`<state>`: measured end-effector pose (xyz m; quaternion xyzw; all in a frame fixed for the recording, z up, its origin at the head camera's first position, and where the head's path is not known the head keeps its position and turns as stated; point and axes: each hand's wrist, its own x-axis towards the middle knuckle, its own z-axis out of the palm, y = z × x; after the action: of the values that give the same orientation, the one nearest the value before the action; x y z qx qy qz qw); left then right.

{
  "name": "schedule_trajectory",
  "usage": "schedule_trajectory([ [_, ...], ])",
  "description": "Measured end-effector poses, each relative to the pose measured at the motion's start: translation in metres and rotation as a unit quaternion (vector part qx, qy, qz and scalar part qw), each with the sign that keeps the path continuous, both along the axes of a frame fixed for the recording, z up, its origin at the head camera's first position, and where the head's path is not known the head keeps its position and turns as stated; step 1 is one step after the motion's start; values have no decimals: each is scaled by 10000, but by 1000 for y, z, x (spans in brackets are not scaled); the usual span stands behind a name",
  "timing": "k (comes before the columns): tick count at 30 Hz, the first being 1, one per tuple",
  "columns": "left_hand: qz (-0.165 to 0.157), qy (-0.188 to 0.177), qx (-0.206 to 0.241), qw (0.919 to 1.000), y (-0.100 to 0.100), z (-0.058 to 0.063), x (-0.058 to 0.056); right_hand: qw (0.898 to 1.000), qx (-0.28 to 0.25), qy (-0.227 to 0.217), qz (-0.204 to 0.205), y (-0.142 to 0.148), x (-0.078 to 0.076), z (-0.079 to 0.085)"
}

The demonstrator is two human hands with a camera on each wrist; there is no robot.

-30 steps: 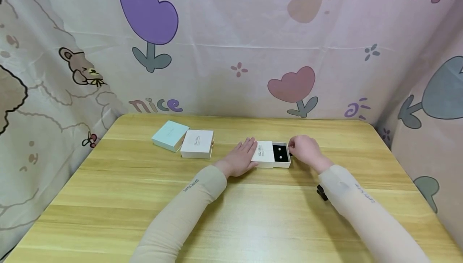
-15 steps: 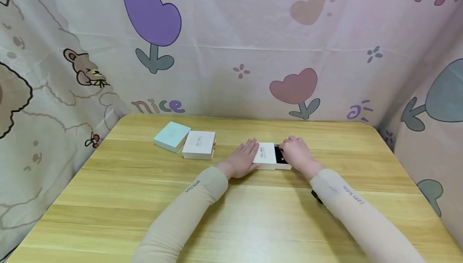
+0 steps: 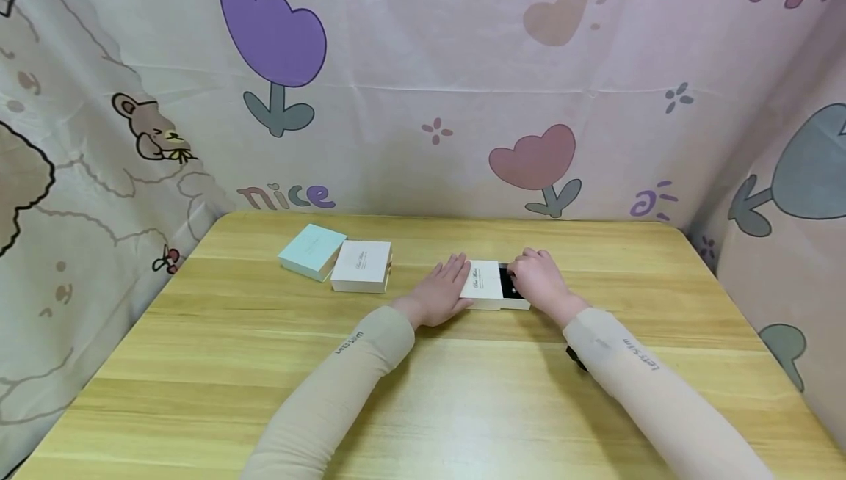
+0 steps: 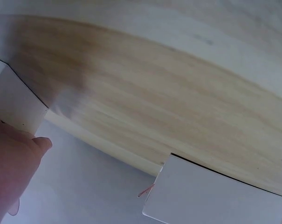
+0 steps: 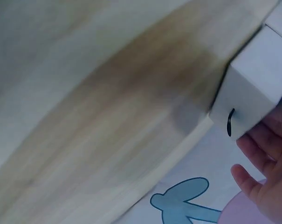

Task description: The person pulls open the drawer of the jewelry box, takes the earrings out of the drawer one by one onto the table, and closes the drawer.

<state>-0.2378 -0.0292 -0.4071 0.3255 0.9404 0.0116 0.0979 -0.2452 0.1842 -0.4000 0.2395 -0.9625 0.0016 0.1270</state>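
A white slide-out jewelry box [image 3: 485, 280] lies on the table with its drawer [image 3: 515, 304] partly pulled out to the right. My left hand [image 3: 436, 294] rests on the sleeve's left part, fingers extended, the thumb by the near side. Over the drawer's black insert [image 3: 506, 282] is my right hand [image 3: 538, 278], fingers bent down into it. One small white stud earring [image 3: 514, 291] shows beside those fingers; the other earring's place is covered. Whether the fingertips pinch anything is hidden. In the right wrist view, a black pull loop [image 5: 230, 122] hangs from the drawer's end.
Left of the hands, a second white box [image 3: 361, 263] touches a mint-green box [image 3: 312, 249]. An orange-red ribbon [image 4: 146, 190] sticks out of the white one in the left wrist view. A printed curtain [image 3: 396, 84] hangs behind the wooden table [image 3: 436, 406].
My right hand has moved left from the drawer's right end to above the black insert, covering one stud. The left hand stays on the sleeve. The drawer stays partly out.
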Motion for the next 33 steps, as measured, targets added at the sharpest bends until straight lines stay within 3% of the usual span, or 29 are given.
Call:
schedule_trajectory([
  [6, 13, -40, 4, 10000, -1, -2, -1, 9904, -1167, -738, -96, 10, -4, 16],
  [9, 36, -32, -29, 10000, -2, -2, -2, 9845, -1502, -864, -272, 19, -8, 28],
  [13, 51, -30, -94, 9999, -3, -2, -2, 9856, -1360, -866, -517, 37, -14, 32],
  [19, 38, -96, -116, 9999, -3, -1, -1, 9863, -1054, -947, -841, 61, -22, 19],
  [26, -23, -63, -66, 10000, -1, 2, -1, 9868, -757, -1114, -895, 74, -30, 5],
  [33, -9, -88, -59, 9999, 0, 0, -2, 9870, -477, -1276, -854, 73, -32, 1],
])
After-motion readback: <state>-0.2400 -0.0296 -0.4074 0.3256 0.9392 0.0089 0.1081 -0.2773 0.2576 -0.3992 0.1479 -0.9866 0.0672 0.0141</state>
